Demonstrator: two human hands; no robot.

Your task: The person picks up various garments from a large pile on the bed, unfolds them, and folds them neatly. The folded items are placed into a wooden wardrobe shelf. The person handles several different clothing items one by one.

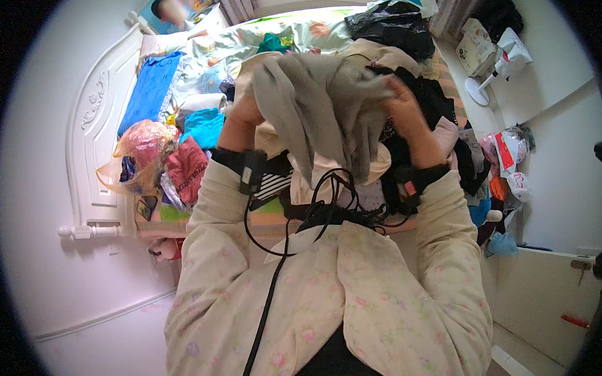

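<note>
A grey garment (pixel 329 99) is held up between both hands, over a bed covered in clothes, its lower folds hanging down. My left hand (pixel 249 109) grips its left side; the fingers are mostly hidden behind the cloth. My right hand (pixel 401 99), somewhat blurred, holds the garment's right edge. Beige clothing lies under and behind the grey cloth. A black-and-white striped fabric (pixel 274 184) shows below my left hand, and black clothes (pixel 433 100) lie beside my right hand. A looped black cable (pixel 331 189) hangs between my forearms.
On the bed's left are a blue folded textile (pixel 150 91), a turquoise cloth (pixel 203 127), a red cloth (pixel 187 169), a plastic bag (pixel 140 150) and a phone (pixel 146 207). A black plastic bag (pixel 396 27) is at the back. The carved white headboard (pixel 102 116) bounds the left side.
</note>
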